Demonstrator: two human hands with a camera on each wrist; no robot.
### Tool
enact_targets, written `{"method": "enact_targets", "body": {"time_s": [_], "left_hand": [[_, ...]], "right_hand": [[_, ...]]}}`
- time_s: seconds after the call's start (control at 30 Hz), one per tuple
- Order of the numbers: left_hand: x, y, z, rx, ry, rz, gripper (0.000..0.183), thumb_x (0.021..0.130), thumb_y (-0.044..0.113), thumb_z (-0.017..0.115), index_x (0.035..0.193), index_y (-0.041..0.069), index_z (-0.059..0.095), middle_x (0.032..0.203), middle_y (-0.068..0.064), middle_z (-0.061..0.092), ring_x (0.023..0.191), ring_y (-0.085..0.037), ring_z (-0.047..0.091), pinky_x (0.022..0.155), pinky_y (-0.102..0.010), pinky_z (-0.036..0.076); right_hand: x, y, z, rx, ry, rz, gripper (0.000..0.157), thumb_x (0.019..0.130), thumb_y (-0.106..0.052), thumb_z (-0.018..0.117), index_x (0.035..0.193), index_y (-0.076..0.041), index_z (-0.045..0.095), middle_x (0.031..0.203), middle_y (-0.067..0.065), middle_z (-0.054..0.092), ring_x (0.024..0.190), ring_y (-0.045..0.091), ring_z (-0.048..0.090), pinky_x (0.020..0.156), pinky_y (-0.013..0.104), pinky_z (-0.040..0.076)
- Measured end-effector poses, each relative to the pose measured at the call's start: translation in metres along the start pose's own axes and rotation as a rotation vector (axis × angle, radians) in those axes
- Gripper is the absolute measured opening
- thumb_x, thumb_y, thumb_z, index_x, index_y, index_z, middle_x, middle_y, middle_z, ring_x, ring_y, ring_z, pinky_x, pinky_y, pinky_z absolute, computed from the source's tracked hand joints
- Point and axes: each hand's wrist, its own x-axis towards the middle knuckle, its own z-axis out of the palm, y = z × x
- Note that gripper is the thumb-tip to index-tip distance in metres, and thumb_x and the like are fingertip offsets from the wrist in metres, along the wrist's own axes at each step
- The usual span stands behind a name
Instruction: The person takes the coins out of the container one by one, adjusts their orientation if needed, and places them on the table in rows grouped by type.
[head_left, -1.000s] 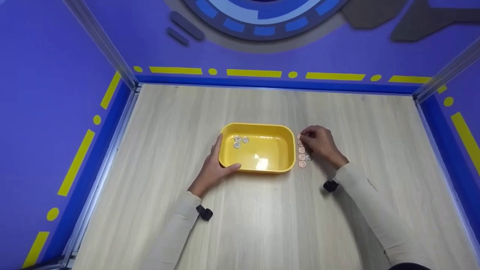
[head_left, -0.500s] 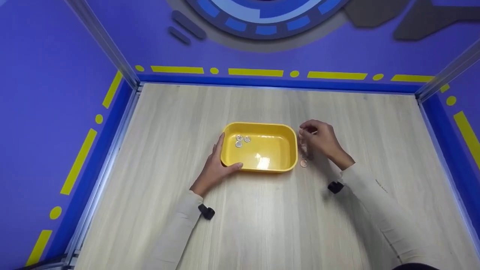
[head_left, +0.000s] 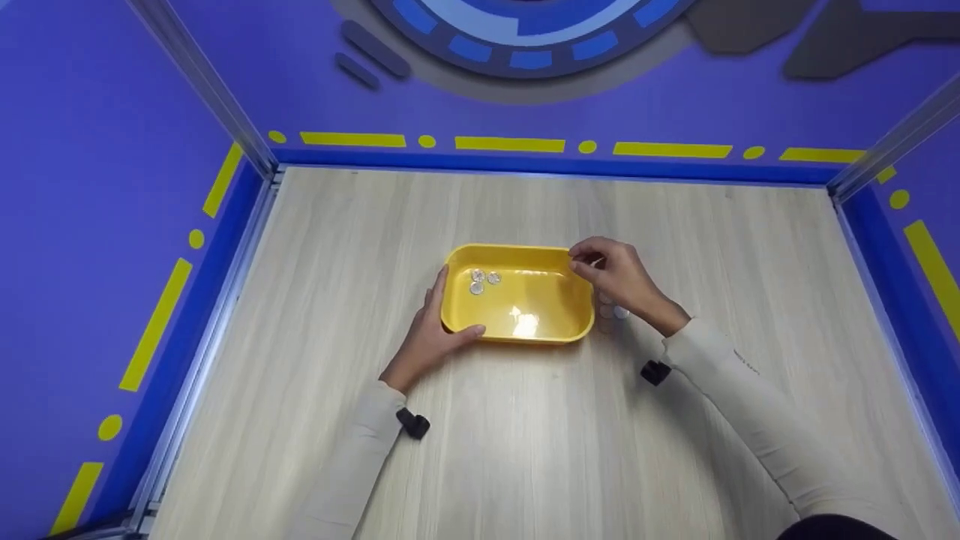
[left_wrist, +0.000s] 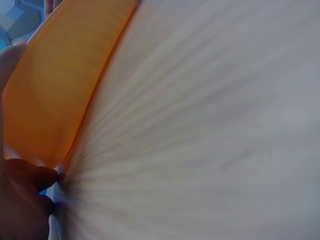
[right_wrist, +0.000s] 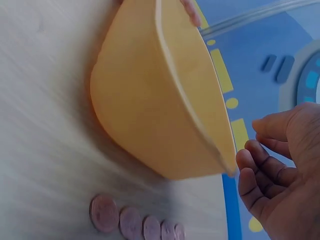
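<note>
A yellow plastic bin [head_left: 551, 304] sits mid-table with several silver coins [head_left: 478, 277] toward its back left. My left hand [head_left: 429, 334] grips its left end, thumb over the front rim and fingers along the outer wall. Over the bin's back right corner is my right hand [head_left: 622, 279], thumb and index fingertips drawn together in a pinch. The coin between those fingertips is hidden; I cannot tell its colour. In the right wrist view, several copper coins [right_wrist: 131, 223] lie in a row beside the bin.
A silver coin [head_left: 621, 312] lies right of the copper row. The wood-grain table [head_left: 480, 457] is bounded by blue panels [head_left: 480, 112] at the back and sides, with metal framing [head_left: 217, 97] at the corners.
My right hand has lifted from the coin row and moved left over the bin's right rim. The left hand keeps its grip on the bin.
</note>
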Motion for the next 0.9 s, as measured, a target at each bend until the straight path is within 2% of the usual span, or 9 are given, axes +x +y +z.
{"method": "enact_targets", "body": {"time_s": [0.13,0.3,0.43,0.57,0.9], "left_hand": [[0.002,-0.001,0.001,-0.006,-0.001,0.004,0.13,0.086,0.057,0.092,0.18,0.027,0.007,0.166,-0.014,0.043,0.128,-0.025,0.06,0.114,-0.047,0.046],[0.002,-0.002,0.0,0.002,0.0,0.007,0.13,0.085,0.057,0.092,0.18,0.028,0.008,0.164,-0.016,0.045,0.124,-0.026,0.061,0.112,-0.047,0.047],[0.0,-0.004,-0.003,0.003,0.006,0.0,0.13,0.086,0.056,0.092,0.18,0.024,0.008,0.167,-0.017,0.043,0.127,-0.028,0.061,0.112,-0.048,0.047],[-0.003,-0.004,-0.005,-0.001,0.008,-0.019,0.13,0.086,0.055,0.093,0.18,0.026,0.008,0.17,-0.016,0.04,0.131,-0.027,0.059,0.114,-0.048,0.046],[0.001,-0.001,-0.001,0.017,-0.002,-0.008,0.128,0.087,0.057,0.091,0.179,0.032,0.007,0.159,-0.015,0.047,0.121,-0.025,0.06,0.109,-0.046,0.047]], "right_hand": [[0.006,-0.004,0.006,0.0,-0.027,-0.015,0.019,0.103,-0.003,0.077,0.119,0.007,0.077,0.109,0.015,0.078,0.095,0.026,0.07,0.084,0.025,0.056],[0.014,-0.01,0.016,0.004,-0.065,-0.035,0.018,0.102,-0.002,0.077,0.118,0.006,0.078,0.109,0.014,0.079,0.096,0.027,0.071,0.086,0.035,0.059],[0.02,-0.014,0.029,-0.005,-0.134,-0.055,0.02,0.103,-0.004,0.077,0.12,0.007,0.078,0.111,0.014,0.078,0.098,0.027,0.071,0.089,0.042,0.061],[0.027,-0.015,0.042,-0.015,-0.199,-0.066,0.021,0.103,-0.004,0.076,0.12,0.007,0.078,0.112,0.015,0.078,0.099,0.027,0.071,0.09,0.043,0.061],[0.041,-0.016,0.058,-0.14,-0.346,-0.085,0.022,0.101,-0.006,0.079,0.12,0.005,0.079,0.114,0.017,0.08,0.099,0.029,0.074,0.09,0.047,0.061]]}}
